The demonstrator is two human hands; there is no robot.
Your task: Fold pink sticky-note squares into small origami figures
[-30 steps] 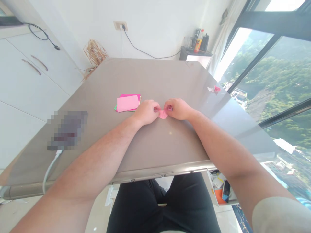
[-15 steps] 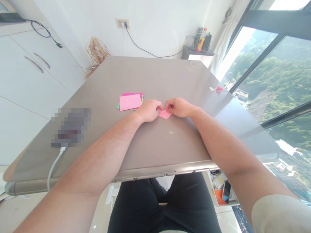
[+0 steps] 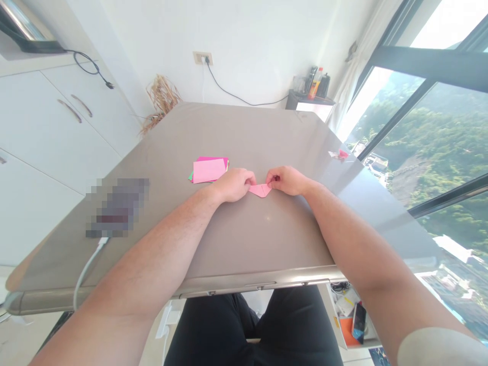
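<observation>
A small folded piece of pink paper (image 3: 261, 190) lies low over the table between my two hands, its lower edge coming to a blunt point. My left hand (image 3: 238, 184) pinches its left end between thumb and fingers. On the other side, my right hand (image 3: 285, 180) has its fingertips closed on the right end. A crease line shows on the paper near the right fingers. Just left of my left hand rests a stack of coloured paper (image 3: 209, 170), light pink on top with magenta and green edges showing beneath.
A blurred-out dark device (image 3: 120, 208) with a white cable (image 3: 89, 262) lies on the table's left. Pink scraps (image 3: 342, 154) sit near the right edge by the window. Bottles (image 3: 315, 84) stand on a small cabinet behind. An open drawer (image 3: 353, 320) holds odds and ends.
My hands have moved slightly apart, so more of the pink paper and its crease shows between them. The whole view has shifted a little as my head tilted.
</observation>
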